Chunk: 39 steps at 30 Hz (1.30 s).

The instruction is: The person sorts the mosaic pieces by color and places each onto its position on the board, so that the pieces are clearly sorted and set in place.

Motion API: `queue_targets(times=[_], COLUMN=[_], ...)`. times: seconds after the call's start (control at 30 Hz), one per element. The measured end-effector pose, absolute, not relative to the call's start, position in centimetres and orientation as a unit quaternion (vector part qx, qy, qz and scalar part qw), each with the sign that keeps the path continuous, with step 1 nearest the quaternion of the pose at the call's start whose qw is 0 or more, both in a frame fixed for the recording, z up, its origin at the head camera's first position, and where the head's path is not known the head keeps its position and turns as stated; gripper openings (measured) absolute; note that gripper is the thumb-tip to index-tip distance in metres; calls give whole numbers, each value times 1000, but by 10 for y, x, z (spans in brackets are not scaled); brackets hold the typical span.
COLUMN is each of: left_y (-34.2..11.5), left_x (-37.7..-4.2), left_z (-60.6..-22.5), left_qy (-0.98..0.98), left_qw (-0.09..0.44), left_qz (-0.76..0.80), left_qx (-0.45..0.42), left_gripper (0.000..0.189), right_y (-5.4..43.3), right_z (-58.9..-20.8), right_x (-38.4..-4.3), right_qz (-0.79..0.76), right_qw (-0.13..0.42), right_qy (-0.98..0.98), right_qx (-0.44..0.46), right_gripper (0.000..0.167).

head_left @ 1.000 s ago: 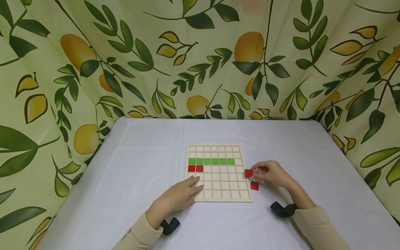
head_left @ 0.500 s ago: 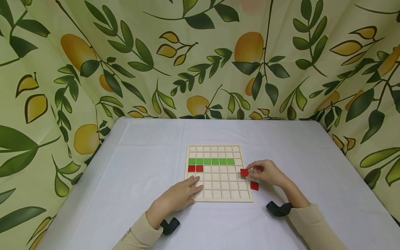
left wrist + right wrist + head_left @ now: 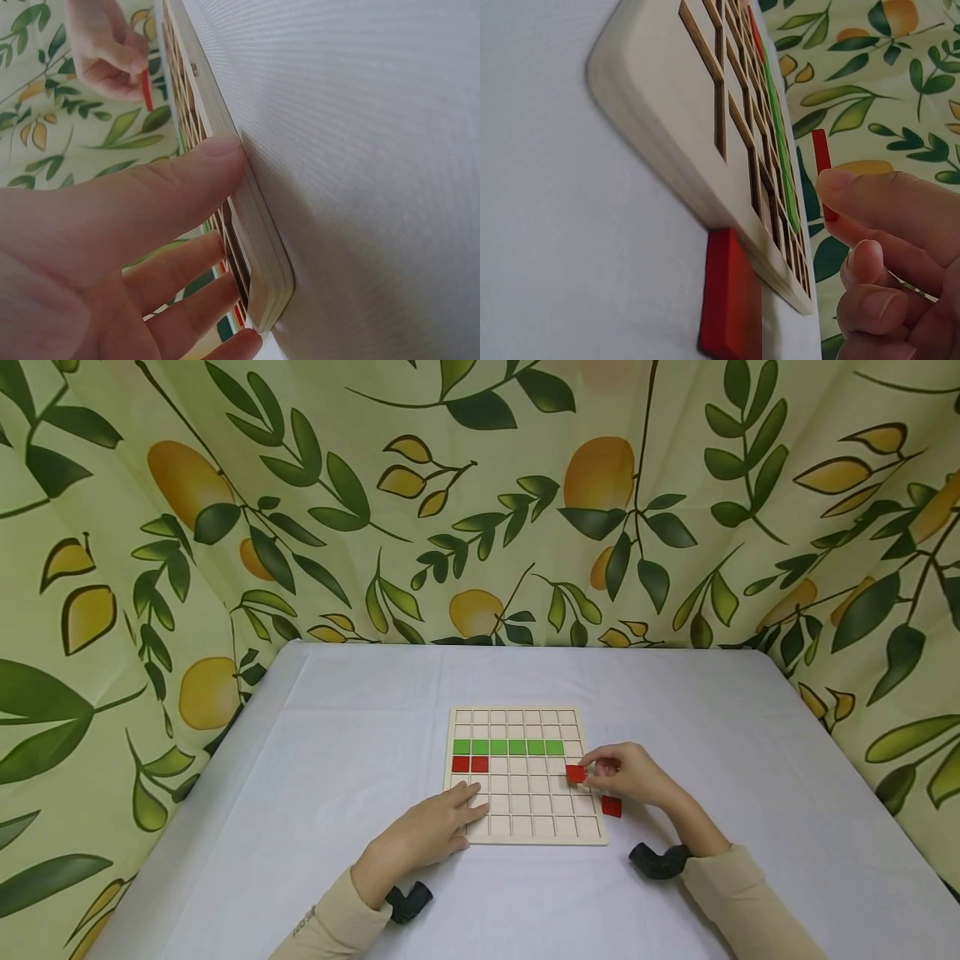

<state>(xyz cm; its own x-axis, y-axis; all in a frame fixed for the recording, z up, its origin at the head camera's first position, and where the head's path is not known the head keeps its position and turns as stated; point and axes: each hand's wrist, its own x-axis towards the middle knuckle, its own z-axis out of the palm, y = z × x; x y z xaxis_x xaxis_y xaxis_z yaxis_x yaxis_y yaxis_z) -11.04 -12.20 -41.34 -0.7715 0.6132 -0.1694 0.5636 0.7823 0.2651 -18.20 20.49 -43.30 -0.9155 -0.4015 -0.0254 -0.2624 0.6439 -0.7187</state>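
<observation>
A pale wooden grid board (image 3: 525, 827) lies on the table, with a row of green square tiles (image 3: 508, 747) and two red tiles (image 3: 469, 764) below its left end. My left hand (image 3: 423, 831) rests over the board's near left corner; its thumb (image 3: 187, 169) touches the front edge and the fingers lie fairly straight. My right hand (image 3: 633, 774) pinches a red square tile (image 3: 575, 774) between thumb and forefinger, raised above the board's right side. Another red tile (image 3: 612, 807) lies on the cloth beside the board's right edge, close under that hand.
White cloth (image 3: 360, 718) covers the table. A curtain printed with fruit and leaves (image 3: 480, 527) hangs behind and at both sides. Each wrist carries a black curved piece, one at the left wrist (image 3: 408, 903) and one at the right wrist (image 3: 658, 862).
My right hand has moved left with the pinched red tile, from the board's right edge to over its rightmost squares. The left hand has stayed where it was.
</observation>
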Motion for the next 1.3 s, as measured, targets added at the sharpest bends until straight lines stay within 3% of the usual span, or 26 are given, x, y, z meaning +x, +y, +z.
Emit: queue_targets(times=[1.3], left_y=[-121], left_x=[-112], left_z=[-414], left_qy=[938], left_qw=[127], left_qz=[89], left_qx=[310], left_gripper=[50], right_y=[167], right_z=[-434], right_x=[-186], right_qz=[-392], right_qw=[83], right_qy=[895], right_qx=[-197], right_gripper=[22])
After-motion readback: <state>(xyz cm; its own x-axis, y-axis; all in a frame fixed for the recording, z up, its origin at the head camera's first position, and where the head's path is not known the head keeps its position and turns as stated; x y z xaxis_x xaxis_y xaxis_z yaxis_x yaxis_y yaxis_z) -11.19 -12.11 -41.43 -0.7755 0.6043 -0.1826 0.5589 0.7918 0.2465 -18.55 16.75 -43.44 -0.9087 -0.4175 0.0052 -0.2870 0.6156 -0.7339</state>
